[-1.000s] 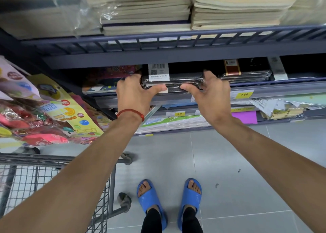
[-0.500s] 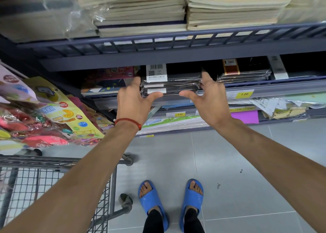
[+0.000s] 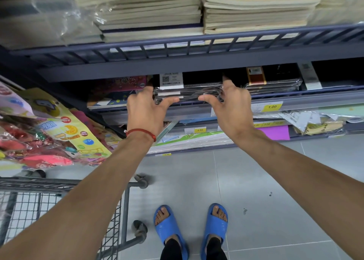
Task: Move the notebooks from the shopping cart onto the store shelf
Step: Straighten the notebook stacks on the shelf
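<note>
Head view, only one. Left hand [image 3: 145, 110] and right hand [image 3: 230, 106] bracket a stack of shrink-wrapped dark notebooks [image 3: 188, 92] at frame centre, on the middle store shelf [image 3: 307, 100]. Fingers flank the stack's two ends, thumbs along its front edge. Hands half open, pressing more than gripping; how firm the contact is, can't tell.

Risks, my read:
- Glossy wrap looks slippery; an uneven push could skew the stack or fan the top copies off the front lip.
- Upper shelf rail [image 3: 197, 62] sits close above; knuckles or the barcode label [image 3: 171, 79] could snag.
- Neighbouring wrapped stack [image 3: 273, 84] lies just right; a sideways shove could knock it.

Containers:
- Shopping cart [image 3: 59, 200], lower left: only a corner of the wire basket visible, no notebooks showing in that part.
- Top shelf: cream notebook piles [image 3: 256, 9].
</note>
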A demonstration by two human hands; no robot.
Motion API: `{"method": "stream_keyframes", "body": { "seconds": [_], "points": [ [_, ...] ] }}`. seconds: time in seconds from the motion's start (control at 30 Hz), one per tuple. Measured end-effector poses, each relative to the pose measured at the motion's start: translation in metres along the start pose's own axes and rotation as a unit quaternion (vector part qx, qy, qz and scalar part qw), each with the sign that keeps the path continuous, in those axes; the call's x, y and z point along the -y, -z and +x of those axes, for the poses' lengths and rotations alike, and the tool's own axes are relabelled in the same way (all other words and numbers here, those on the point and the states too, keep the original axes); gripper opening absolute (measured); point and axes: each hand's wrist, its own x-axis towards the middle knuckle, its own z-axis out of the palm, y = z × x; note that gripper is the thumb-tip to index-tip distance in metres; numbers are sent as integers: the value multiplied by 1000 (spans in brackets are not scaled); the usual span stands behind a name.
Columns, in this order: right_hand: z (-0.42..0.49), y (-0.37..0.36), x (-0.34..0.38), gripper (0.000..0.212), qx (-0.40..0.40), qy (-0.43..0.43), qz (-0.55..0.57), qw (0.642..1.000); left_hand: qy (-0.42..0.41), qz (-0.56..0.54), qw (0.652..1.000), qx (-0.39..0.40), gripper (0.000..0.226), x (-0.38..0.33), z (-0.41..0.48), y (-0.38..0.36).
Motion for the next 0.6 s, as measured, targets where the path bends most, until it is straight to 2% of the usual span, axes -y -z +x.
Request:
{"method": "stream_keyframes", "body": {
  "seconds": [0.1, 0.23, 0.6],
  "points": [
    [1, -1, 1, 56, -12, -2, 0, 1000, 2, -5, 1000, -8, 61, 2, 3, -2],
    [4, -3, 2, 47, -18, -10, 0, 1000, 1, -11, 1000, -13, 58, 4, 6, -5],
    [8, -7, 2, 54, -34, -27, -1, 999, -7, 5, 1000, -29, 61, 7, 13, -8]
  ]
}}
